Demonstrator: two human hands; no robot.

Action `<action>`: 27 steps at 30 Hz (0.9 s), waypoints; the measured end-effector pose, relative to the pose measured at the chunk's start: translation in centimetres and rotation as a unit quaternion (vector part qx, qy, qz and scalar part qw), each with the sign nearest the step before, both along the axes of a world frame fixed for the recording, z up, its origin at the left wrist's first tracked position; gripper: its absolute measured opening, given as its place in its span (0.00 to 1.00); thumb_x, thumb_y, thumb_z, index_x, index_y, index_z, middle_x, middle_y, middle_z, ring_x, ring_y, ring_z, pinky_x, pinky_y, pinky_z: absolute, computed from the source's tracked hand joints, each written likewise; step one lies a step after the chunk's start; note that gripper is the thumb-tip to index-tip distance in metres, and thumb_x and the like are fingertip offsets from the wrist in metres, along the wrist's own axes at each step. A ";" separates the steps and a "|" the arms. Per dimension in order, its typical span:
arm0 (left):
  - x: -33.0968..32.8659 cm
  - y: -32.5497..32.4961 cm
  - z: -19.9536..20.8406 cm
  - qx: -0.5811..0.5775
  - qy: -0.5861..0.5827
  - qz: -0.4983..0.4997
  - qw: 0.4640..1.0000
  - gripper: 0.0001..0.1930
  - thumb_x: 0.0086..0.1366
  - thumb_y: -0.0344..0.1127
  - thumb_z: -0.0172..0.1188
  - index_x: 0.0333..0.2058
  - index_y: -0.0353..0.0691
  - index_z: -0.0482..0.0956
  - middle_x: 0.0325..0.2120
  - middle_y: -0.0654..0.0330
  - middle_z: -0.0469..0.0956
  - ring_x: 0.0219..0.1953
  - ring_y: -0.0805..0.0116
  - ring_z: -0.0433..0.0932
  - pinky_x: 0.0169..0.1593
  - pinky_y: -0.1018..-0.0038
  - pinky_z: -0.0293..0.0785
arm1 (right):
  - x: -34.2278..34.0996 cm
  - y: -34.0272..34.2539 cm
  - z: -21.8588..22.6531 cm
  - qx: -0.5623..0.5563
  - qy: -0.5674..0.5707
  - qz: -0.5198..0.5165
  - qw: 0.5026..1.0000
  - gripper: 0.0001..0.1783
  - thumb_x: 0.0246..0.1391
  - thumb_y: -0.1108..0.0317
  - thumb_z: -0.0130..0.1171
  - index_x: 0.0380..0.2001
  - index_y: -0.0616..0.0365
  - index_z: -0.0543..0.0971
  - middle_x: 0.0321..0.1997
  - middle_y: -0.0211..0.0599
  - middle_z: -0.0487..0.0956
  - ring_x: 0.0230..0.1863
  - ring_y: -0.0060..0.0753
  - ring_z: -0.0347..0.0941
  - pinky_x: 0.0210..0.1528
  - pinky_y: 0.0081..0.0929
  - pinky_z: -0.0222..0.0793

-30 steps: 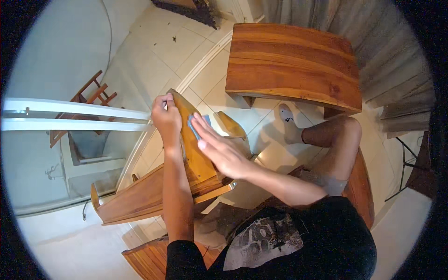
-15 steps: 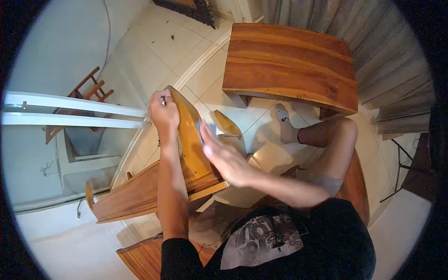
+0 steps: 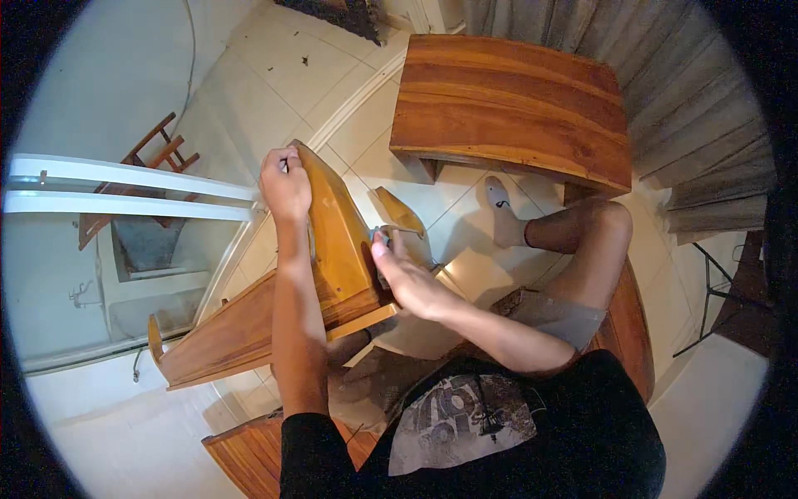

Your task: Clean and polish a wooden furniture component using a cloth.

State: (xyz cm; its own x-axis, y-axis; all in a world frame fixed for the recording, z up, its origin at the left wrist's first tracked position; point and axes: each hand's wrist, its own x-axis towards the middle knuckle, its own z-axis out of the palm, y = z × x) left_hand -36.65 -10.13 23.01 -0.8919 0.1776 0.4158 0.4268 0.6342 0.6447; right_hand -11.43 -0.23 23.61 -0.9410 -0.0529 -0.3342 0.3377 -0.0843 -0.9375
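A wooden furniture piece, honey-brown with an angled end panel and a long darker board, lies tipped on its side before me. My left hand is closed round the far end of the panel. At the panel's right edge, my right hand holds a small blue-grey pad against the wood. Fingers cover most of the pad, so its exact kind cannot be made out. Beyond that hand, a curved wooden leg-like part sticks out.
A low wooden table stands at the far right, near grey curtains. My foot rests on the tiled floor beside it. To the left are a glass sliding door with white frame bars and a wooden chair behind it.
My right hand has slid with the pad from the panel's flat face to its right edge, its fingers now more curled. My left hand keeps its hold on the far end.
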 end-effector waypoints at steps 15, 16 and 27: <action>0.5 0.2 0.4 0.002 -0.024 0.011 1.000 0.08 0.69 0.31 0.60 0.40 0.34 0.84 0.39 0.49 0.86 0.45 0.57 0.85 0.52 0.66 0.77 | 2.6 -0.5 3.2 0.109 -0.019 0.045 0.993 0.55 0.70 0.32 0.12 0.72 0.81 0.43 0.70 0.83 0.57 0.75 0.70 0.53 0.78 0.47 0.48; 0.3 0.1 0.3 -0.001 -0.030 0.006 1.000 0.08 0.69 0.31 0.60 0.40 0.34 0.84 0.39 0.49 0.86 0.45 0.57 0.85 0.52 0.66 0.77 | 3.2 -0.6 3.8 0.103 -0.028 0.068 0.992 0.51 0.72 0.35 0.15 0.73 0.77 0.45 0.73 0.78 0.55 0.77 0.66 0.50 0.79 0.44 0.44; 0.1 -0.1 0.3 0.010 -0.006 -0.022 1.000 0.08 0.69 0.31 0.60 0.39 0.32 0.84 0.37 0.48 0.86 0.43 0.56 0.84 0.51 0.66 0.77 | -0.1 2.0 -1.3 0.004 -0.168 0.108 0.980 0.57 0.63 0.25 0.06 0.76 0.65 0.43 0.82 0.55 0.43 0.83 0.48 0.35 0.82 0.40 0.31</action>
